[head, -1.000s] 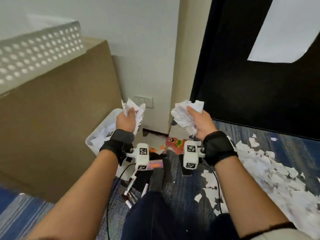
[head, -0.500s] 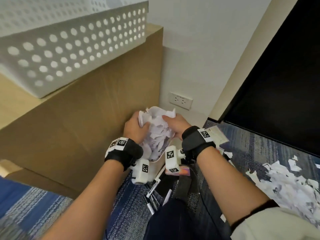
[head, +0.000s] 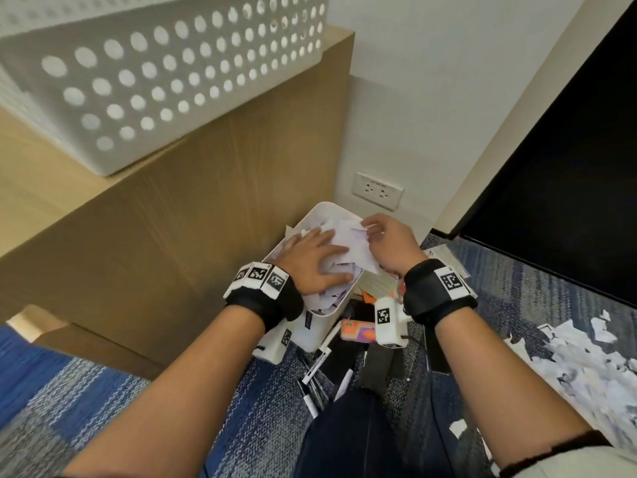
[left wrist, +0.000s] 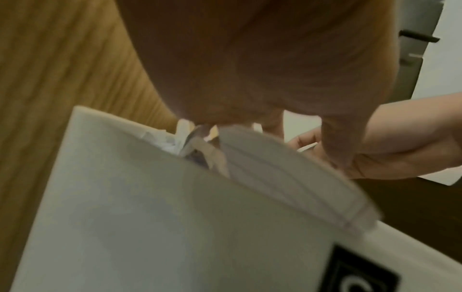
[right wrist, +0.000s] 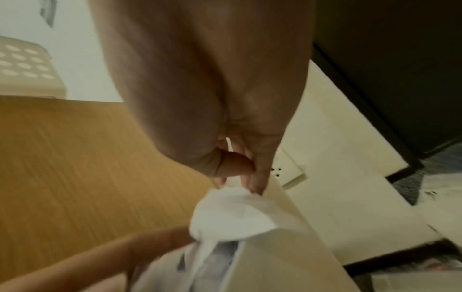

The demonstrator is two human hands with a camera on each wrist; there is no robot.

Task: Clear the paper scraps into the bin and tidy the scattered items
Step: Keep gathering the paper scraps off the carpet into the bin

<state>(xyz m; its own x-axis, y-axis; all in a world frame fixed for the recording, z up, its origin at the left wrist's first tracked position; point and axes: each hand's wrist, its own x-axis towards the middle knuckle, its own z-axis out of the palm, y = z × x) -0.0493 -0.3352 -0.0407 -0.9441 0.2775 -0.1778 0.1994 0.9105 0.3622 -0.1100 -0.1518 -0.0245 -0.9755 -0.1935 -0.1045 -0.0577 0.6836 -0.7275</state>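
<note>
Head view: left hand (head: 312,262) spread flat on paper scraps (head: 348,251) hiding the bin (head: 315,331) interior; right hand (head: 387,243) pinches one.

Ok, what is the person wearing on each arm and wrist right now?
Both forearms are bare. The left hand has a black wrist strap with white blocks carrying black square markers. The right hand has a matching black strap with one white marker block, plus a white marker-tagged camera housing beneath it. A light sleeve edge shows near the right elbow.
</note>
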